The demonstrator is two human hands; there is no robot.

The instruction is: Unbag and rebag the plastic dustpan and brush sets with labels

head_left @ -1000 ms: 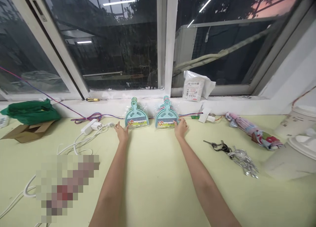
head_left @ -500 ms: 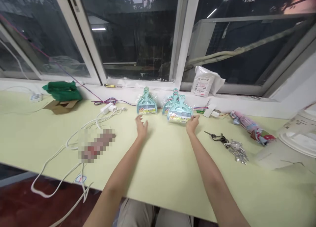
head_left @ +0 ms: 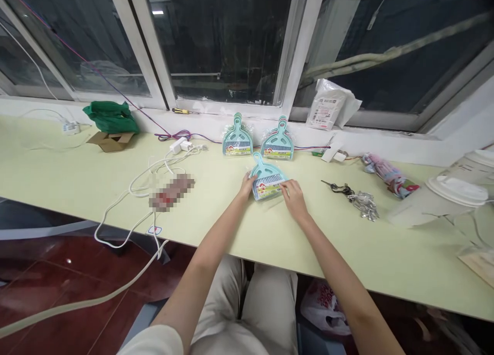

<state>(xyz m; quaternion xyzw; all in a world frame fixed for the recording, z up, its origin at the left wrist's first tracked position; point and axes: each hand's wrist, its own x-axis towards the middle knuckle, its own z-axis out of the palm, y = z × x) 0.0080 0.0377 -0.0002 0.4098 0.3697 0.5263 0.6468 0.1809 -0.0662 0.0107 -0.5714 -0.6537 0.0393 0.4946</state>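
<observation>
A teal dustpan and brush set (head_left: 267, 179) in clear wrap is between my hands, above the pale green table (head_left: 216, 206). My left hand (head_left: 247, 184) grips its left edge, thumb on the front. At its lower right corner, my right hand (head_left: 294, 194) pinches the wrapped edge. Its handle points away from me, tilted slightly left. Behind it, two stacks of similar sets lean against the window ledge: the left stack (head_left: 237, 139) and the right stack (head_left: 278, 143).
To the left lie white cables (head_left: 135, 188), a blurred-out object (head_left: 172, 192) and a small cardboard box (head_left: 110, 140) under green fabric (head_left: 111, 117). Keys (head_left: 358, 201), a folded umbrella-like bundle (head_left: 389, 176) and lidded cups (head_left: 432, 203) are on the right. A screwdriver (head_left: 180, 111) rests by the window frame.
The front dustpan set has come away from the right stack, toward me and left. My left hand has moved right and taken hold of it too. The view has tilted down.
</observation>
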